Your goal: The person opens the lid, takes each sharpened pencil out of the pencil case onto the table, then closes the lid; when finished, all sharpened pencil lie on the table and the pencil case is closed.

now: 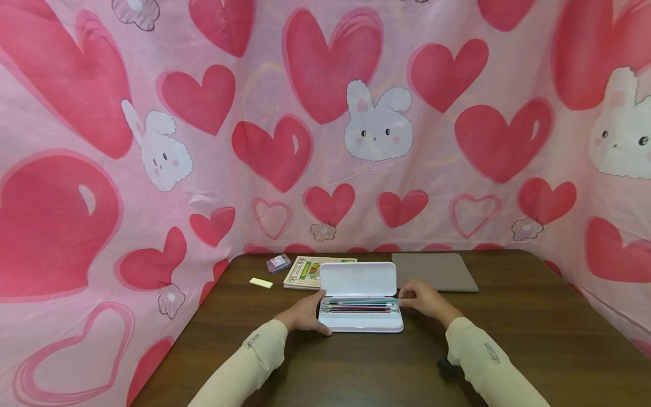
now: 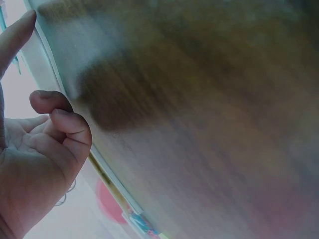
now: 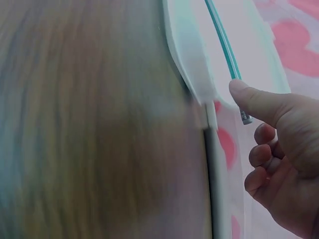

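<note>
A white pencil case point(image 1: 361, 323) lies on the table with its lid point(image 1: 358, 279) raised. Inside it are several dark and reddish pencils point(image 1: 356, 309). My left hand point(image 1: 305, 314) holds the case's left end, thumb at the front corner and fingers toward the hinge; the left wrist view shows those fingers point(image 2: 72, 124) curled by the edge. At the right end, my right hand point(image 1: 424, 299) pinches a teal pencil point(image 1: 373, 302) near its tail. In the right wrist view this pencil point(image 3: 224, 42) slants over the case, its end poking past the thumb.
Behind the case lie booklets point(image 1: 305, 271) with a green and yellow cover and a flat grey-brown board or folder point(image 1: 437, 271). A small clear box point(image 1: 278, 263) and a pale yellow strip point(image 1: 261, 282) are at the back left. Pink heart-patterned cloth point(image 1: 325, 169) surrounds the table.
</note>
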